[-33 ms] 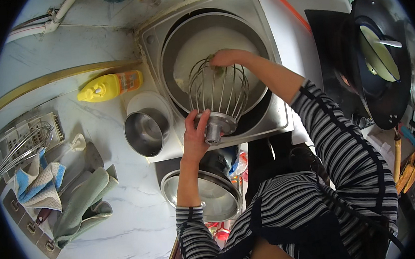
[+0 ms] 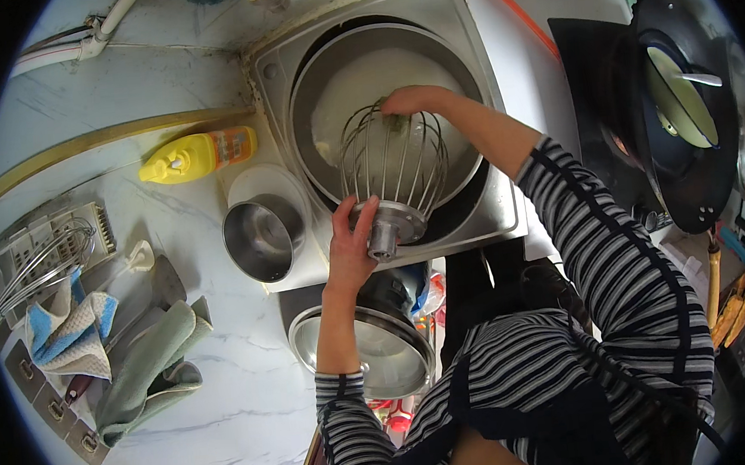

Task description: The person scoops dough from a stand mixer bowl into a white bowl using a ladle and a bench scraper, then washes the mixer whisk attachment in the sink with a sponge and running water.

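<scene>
My left hand (image 2: 353,244) is closed on the metal hub of a large balloon whisk (image 2: 378,167), the kind fitted to a mixer. The whisk tilts over the near side of a big round metal bowl (image 2: 298,108), its wires reaching above the cloudy, whitish water inside. At the far end of the wires, my right hand (image 2: 419,100) is closed on a greenish scouring pad (image 2: 395,122). The pad is pressed against the wires and partly hidden by fingers and wires.
The bowl stands in a steel sink (image 2: 500,180). Left of it are a metal pot (image 2: 262,238) and a yellow bottle (image 2: 199,155). Farther left lie a smaller whisk (image 2: 42,264) and cloths (image 2: 153,369). A wok (image 2: 689,184) leans at right; a metal bowl (image 2: 368,354) sits below the counter.
My right hand, with the scouring pad, has shifted very slightly to the right along the whisk's end. The left hand and the whisk have barely moved.
</scene>
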Demonstrator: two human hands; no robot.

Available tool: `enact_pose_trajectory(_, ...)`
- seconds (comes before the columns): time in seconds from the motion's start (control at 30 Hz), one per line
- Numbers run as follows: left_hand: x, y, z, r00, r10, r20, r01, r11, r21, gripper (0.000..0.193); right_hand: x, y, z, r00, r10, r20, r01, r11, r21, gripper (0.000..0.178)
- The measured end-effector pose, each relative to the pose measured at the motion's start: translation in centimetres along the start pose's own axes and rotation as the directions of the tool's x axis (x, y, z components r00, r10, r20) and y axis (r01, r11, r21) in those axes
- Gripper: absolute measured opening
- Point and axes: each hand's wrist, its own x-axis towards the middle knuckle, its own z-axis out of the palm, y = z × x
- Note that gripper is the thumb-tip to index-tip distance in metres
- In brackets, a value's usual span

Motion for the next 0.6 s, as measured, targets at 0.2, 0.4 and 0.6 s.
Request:
enact_pose_trajectory(0.2, 0.4, -1.1, -0.5, 0.807, -0.573, -0.142, 0.22, 0.517, -0.827, 0.045, 2.7, 6.2, 2.8, 0.925, 0.329, -0.189, -0.185, 0.826, 0.533, 0.041)
enact_pose_trajectory(0.4, 3.1, -4.8, -0.4, 0.619, -0.653, 0.438, 0.558, -0.027, -0.829, 0.028, 2.8, 7.1, 1.2, 0.813, 0.061, -0.579, -0.168, 0.977, -0.133, 0.038)
enact_pose_trajectory(0.6, 4.4, -3.6, -1.0, 0.763, -0.571, 0.304, 0.554, 0.335, -0.762, 0.016, 0.5, 8.5, 2.1, 0.701, -0.14, -0.699, -0.151, 0.929, -0.338, 0.031)
